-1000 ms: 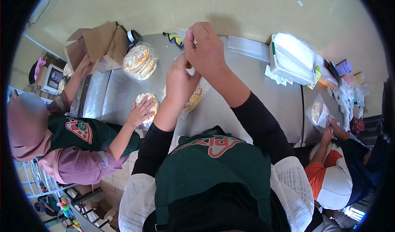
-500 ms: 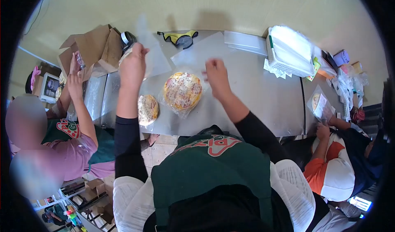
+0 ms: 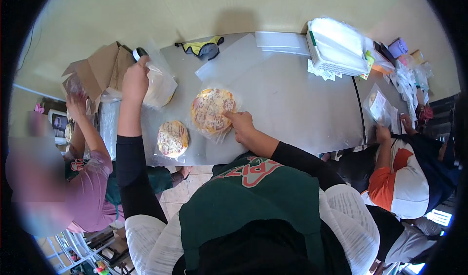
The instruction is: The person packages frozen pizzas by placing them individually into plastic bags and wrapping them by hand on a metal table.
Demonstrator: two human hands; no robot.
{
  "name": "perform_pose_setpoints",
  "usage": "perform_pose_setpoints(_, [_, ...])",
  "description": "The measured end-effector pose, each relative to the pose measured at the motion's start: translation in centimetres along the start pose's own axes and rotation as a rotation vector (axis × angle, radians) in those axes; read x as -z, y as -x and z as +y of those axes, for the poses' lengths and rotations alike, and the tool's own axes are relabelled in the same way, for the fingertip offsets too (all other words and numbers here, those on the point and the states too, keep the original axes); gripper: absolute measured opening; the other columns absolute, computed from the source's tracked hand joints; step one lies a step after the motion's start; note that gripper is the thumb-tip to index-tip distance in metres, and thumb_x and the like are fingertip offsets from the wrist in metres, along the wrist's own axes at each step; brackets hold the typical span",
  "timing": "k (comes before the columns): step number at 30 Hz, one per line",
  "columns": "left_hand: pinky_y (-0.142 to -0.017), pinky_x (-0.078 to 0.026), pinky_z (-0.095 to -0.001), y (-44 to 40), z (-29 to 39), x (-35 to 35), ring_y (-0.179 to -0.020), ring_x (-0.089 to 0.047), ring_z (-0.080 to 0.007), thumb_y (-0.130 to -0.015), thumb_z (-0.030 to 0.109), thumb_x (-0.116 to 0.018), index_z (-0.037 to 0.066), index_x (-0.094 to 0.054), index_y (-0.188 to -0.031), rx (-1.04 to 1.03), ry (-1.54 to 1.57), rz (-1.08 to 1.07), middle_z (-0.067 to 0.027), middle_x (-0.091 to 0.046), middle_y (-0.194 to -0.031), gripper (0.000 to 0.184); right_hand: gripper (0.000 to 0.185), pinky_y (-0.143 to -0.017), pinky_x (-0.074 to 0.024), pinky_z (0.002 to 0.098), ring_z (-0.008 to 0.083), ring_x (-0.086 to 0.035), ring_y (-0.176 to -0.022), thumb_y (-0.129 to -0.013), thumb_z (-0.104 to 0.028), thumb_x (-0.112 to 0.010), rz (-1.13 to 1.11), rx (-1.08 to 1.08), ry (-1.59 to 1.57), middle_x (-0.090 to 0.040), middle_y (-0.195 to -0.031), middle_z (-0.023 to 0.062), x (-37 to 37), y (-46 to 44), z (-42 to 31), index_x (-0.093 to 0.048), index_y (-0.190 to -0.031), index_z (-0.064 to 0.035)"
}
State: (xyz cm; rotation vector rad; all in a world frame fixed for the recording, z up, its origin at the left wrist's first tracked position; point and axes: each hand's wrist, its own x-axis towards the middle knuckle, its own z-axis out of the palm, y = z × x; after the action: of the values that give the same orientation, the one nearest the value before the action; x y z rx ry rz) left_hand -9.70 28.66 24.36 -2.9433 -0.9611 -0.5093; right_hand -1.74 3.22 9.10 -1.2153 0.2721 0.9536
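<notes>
My left hand [image 3: 135, 82] is closed at the upper left beside a clear plastic bag [image 3: 162, 82], which it seems to grip by the edge; something yellowish, possibly another pizza, shows inside. At mid-table a cheese-topped pizza [image 3: 212, 110] lies on or in clear plastic. My right hand [image 3: 243, 127] pinches that pizza's right edge with thumb and fingers; whether the film is also in the pinch is unclear. Closer to the front edge, a smaller-looking pizza [image 3: 172, 138] lies flat on plastic.
An open cardboard box [image 3: 100, 68] stands left, with a co-worker's hand [image 3: 77, 104] at it. A yellow and grey mask-like item [image 3: 202, 48] and clear sheets [image 3: 282, 41] lie at the back. A white basket [image 3: 336, 50] holds plastic bags. Another person holds a bagged item [image 3: 378, 104] at right.
My left hand has moved left, and the bag beside it has come down onto the table. My right hand has dropped from above the table onto the middle pizza's edge.
</notes>
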Motion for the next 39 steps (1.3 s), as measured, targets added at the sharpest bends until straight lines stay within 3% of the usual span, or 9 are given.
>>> perform_pose_setpoints(3, [-0.067, -0.047, -0.0443, 0.7, 1.2, 0.0, -0.078, -0.061, -0.0362, -0.08, 0.011, -0.057, 0.007, -0.055, -0.097, -0.059, -0.048, -0.015, -0.0179, -0.063, -0.083, 0.018, 0.039, -0.066, -0.0549, 0.0409, 0.0304, -0.062, -0.085, -0.076, -0.001, -0.063, -0.045, -0.051, -0.117, -0.055, -0.098, 0.0193, -0.7, 0.3, -0.7, -0.041, -0.106, 0.0091])
perform_pose_setpoints(8, [-0.061, -0.047, -0.0444, 1.0, 2.2, -1.4, -0.073, -0.06, -0.0366, -0.079, 0.018, -0.061, 0.005, -0.054, -0.082, -0.116, 0.002, -0.087, -0.0177, -0.062, -0.075, 0.015, 0.037, -0.071, -0.0544, 0.0413, 0.0302, -0.06, -0.089, -0.078, -0.002, -0.06, -0.229, 0.054, -0.198, -0.053, -0.102, 0.019, -1.0, -1.3, 0.2, -0.041, -0.108, 0.0063])
perform_pose_setpoints(17, [-0.062, -0.047, -0.0453, -0.5, 6.4, -3.6, -0.073, -0.059, -0.0374, -0.084, 0.022, -0.055, 0.005, -0.054, -0.09, -0.154, 0.02, 0.088, -0.02, -0.061, -0.082, 0.017, 0.039, -0.083, -0.0504, 0.0396, 0.0275, -0.057, -0.099, -0.08, -0.004, -0.056, -0.372, 0.132, -0.212, -0.051, -0.109, 0.017, -0.4, -4.4, -0.3, -0.039, -0.114, 0.0038])
perform_pose_setpoints(22, [-0.062, -0.047, -0.0458, -0.2, 11.6, -4.0, -0.076, -0.058, -0.0359, -0.083, 0.016, -0.051, 0.008, -0.053, -0.09, -0.28, 0.059, 0.116, -0.0159, -0.059, -0.086, 0.01, 0.045, -0.092, -0.0455, 0.0378, 0.0269, -0.056, -0.104, -0.08, -0.011, -0.057, -0.609, 0.169, -0.474, -0.054, -0.116, 0.0179, 7.0, -3.4, -3.9, -0.043, -0.12, 0.004])
perform_pose_setpoints(24, [-0.063, -0.047, -0.0447, 0.2, 14.9, -4.3, -0.077, -0.057, -0.0348, -0.083, 0.013, -0.05, 0.009, -0.053, -0.089, -0.348, 0.109, 0.091, -0.0143, -0.057, -0.085, 0.008, 0.047, -0.095, -0.0431, 0.0384, 0.0269, -0.056, -0.106, -0.083, -0.018, -0.053, -0.599, 0.039, -0.542, -0.054, -0.119, 0.0181, 12.0, -3.0, -4.7, -0.043, -0.123, 0.0036])
perform_pose_setpoints(26, [-0.062, -0.047, -0.0423, 1.0, 18.3, -5.7, -0.078, -0.056, -0.0326, -0.081, 0.011, -0.05, 0.01, -0.053, -0.088, -0.453, 0.198, 0.06, -0.0119, -0.055, -0.084, 0.008, 0.048, -0.095, -0.0429, 0.0402, 0.0284, -0.055, -0.107, -0.085, -0.023, -0.048, -0.642, 0.119, -0.653, -0.053, -0.12, 0.0187, 16.4, -1.5, -5.4, -0.042, -0.124, 0.0037])
perform_pose_setpoints(31, [-0.06, -0.048, -0.0403, 5.4, 26.4, -14.5, -0.077, -0.057, -0.0276, -0.077, 0.012, -0.053, 0.013, -0.054, -0.086, -0.586, 0.317, -0.099, -0.0079, -0.054, -0.08, 0.009, 0.048, -0.096, -0.0415, 0.0441, 0.0298, -0.05, -0.113, -0.086, -0.025, -0.045, -0.387, 0.323, -0.778, -0.048, -0.126, 0.0176, 23.7, 3.5, -6.1, -0.041, -0.128, -0.0037])
perform_pose_setpoints(35, [-0.063, -0.048, -0.0409, 10.0, 30.0, -21.6, -0.078, -0.057, -0.0293, -0.081, 0.02, -0.053, 0.011, -0.056, -0.085, -0.533, 0.449, -0.325, -0.0091, -0.054, -0.08, 0.01, 0.05, -0.098, -0.0373, 0.0464, 0.0316, -0.046, -0.117, -0.086, -0.031, -0.044, -0.298, 0.364, -0.867, -0.045, -0.131, 0.0155, 29.1, 4.6, -5.2, -0.04, -0.131, -0.0087])
perform_pose_setpoints(39, [-0.065, -0.049, -0.042, 13.3, 31.8, -22.2, -0.082, -0.057, -0.0311, -0.085, 0.024, -0.052, 0.01, -0.059, -0.089, -0.358, 0.51, -0.453, -0.0106, -0.055, -0.083, 0.017, 0.053, -0.101, -0.0332, 0.0485, 0.0331, -0.044, -0.119, -0.087, -0.039, -0.039, -0.285, 0.339, -0.938, -0.043, -0.132, 0.0148, 32.1, 5.5, -5.8, -0.04, -0.132, -0.01])
